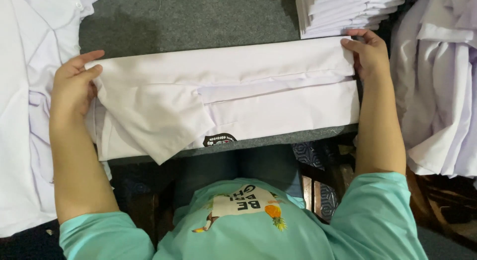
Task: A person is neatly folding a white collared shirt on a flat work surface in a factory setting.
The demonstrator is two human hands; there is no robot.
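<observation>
A white shirt (258, 86) lies folded into a long band across the grey-covered table (189, 21), its short sleeve hanging toward me and a small dark round badge at its near edge. My left hand (72, 88) pinches the band's left end, thumb on top. At the other end, my right hand (370, 54) grips the upper right corner of the fold. Both forearms frame the shirt, and my teal T-shirt fills the bottom of the view.
A neat stack of folded white shirts (343, 11) stands at the back right, just beyond my right hand. Loose white garments are heaped on the left (25, 91) and on the right (442, 91). Dark wooden furniture shows below the table edge.
</observation>
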